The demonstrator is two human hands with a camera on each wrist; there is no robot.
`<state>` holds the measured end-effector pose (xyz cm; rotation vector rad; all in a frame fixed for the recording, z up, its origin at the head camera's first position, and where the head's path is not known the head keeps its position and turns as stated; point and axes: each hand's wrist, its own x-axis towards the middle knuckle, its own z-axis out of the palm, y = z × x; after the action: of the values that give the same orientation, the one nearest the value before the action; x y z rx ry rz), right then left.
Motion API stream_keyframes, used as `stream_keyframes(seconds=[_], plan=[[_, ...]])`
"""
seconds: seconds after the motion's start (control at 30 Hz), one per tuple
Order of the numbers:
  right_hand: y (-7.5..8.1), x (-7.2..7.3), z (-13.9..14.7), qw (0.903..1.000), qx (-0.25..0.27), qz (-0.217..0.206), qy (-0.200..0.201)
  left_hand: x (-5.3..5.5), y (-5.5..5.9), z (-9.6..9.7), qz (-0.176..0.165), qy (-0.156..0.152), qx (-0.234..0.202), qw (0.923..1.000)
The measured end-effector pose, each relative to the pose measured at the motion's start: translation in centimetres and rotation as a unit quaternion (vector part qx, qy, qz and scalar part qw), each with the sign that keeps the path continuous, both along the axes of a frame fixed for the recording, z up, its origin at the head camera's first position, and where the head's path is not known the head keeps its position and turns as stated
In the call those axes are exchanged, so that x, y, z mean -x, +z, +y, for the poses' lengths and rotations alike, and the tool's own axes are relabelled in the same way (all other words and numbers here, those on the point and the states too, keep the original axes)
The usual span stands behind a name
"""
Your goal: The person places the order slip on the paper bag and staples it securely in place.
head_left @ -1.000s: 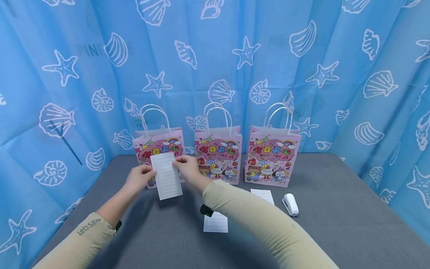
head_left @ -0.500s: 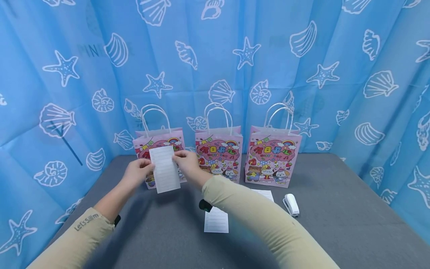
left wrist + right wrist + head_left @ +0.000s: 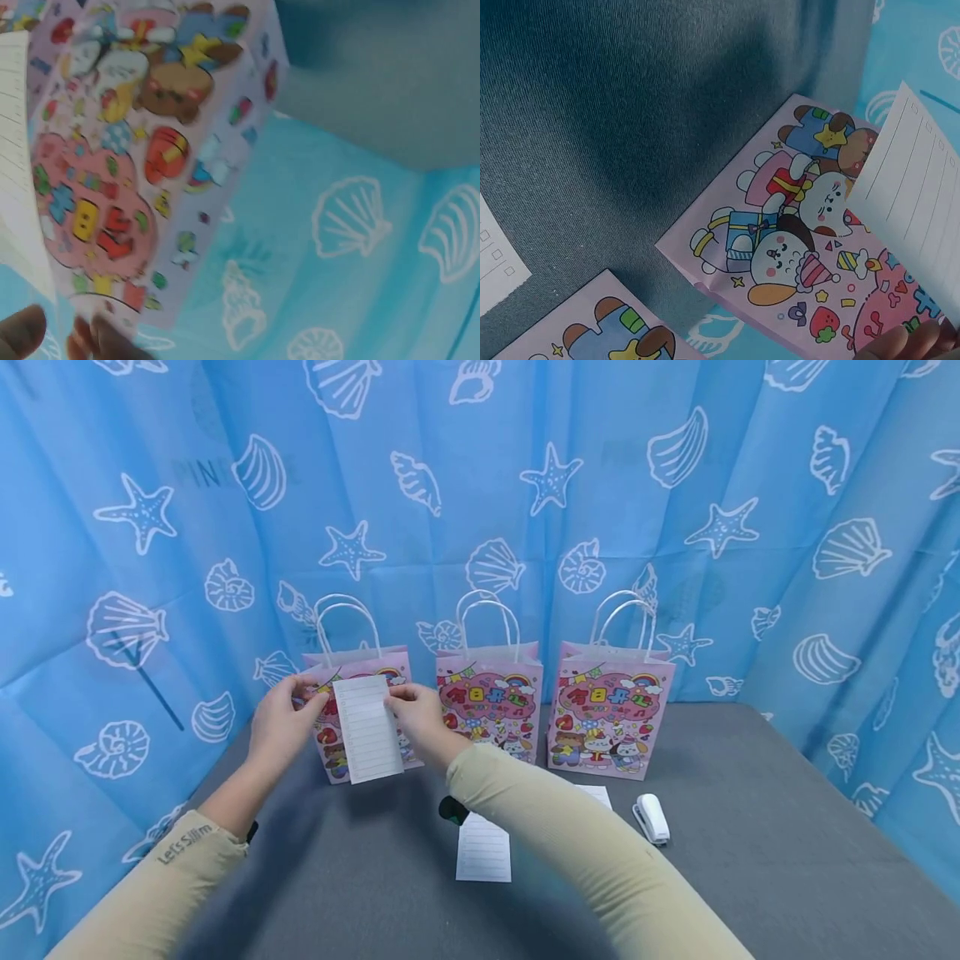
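Observation:
A lined sheet of white paper point(image 3: 367, 728) hangs upright in front of the left pink gift bag point(image 3: 335, 760). My right hand point(image 3: 418, 718) pinches the sheet at its upper right edge. My left hand point(image 3: 281, 722) is at the bag's upper left side, just off the sheet's left edge. Its thumb and fingers point(image 3: 94, 341) stand apart near the bag's top in the left wrist view, and nothing shows between them. The sheet covers much of the bag's printed front. In the right wrist view, the paper point(image 3: 911, 187) slants over the printed animals.
A middle gift bag point(image 3: 489, 693) and a right gift bag point(image 3: 609, 718) stand alongside, handles up. Another lined sheet point(image 3: 483, 852) and a partly hidden sheet point(image 3: 597, 793) lie on the grey table point(image 3: 360, 893). A white stapler point(image 3: 652, 818) lies at right. Behind hangs a blue curtain point(image 3: 480, 485).
The sheet has risen a little against the left bag. My left hand has let go of its left edge and moved up and left to the bag; my right hand still pinches the sheet.

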<state>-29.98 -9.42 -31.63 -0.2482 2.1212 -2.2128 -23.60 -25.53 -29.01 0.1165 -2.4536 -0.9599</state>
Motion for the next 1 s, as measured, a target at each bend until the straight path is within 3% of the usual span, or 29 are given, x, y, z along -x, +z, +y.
stream_keyframes(seconds=[0.13,0.23,0.33,0.47,0.7,0.83,1.0], plan=[[0.2,0.4,-0.1,0.9998,-0.004,-0.007,-0.016,0.8,0.2,-0.7,0.098,0.024,0.064,0.9928],[0.2,0.6,-0.2,0.9998,-0.001,-0.013,-0.017,1.7,0.3,-1.2,0.119,0.023,0.101,0.9874],[0.0,1.0,-0.3,0.9999,0.004,-0.005,-0.015,2.7,0.7,-1.9,0.083,0.004,0.132,0.9878],[0.2,1.2,-0.7,0.9997,0.002,0.0,-0.024,4.1,1.3,-2.7,0.005,-0.027,0.147,0.9887],[0.6,1.0,-1.3,0.9989,-0.009,0.001,-0.046,5.8,2.1,-3.7,-0.096,-0.046,0.13,0.9857],[0.6,1.1,-1.4,0.9988,-0.012,0.011,-0.047,6.3,2.4,-3.7,-0.118,-0.055,0.125,0.9836],[0.7,1.4,-1.5,0.9989,-0.016,0.011,-0.044,6.6,2.6,-3.7,-0.118,-0.069,0.128,0.9823]])
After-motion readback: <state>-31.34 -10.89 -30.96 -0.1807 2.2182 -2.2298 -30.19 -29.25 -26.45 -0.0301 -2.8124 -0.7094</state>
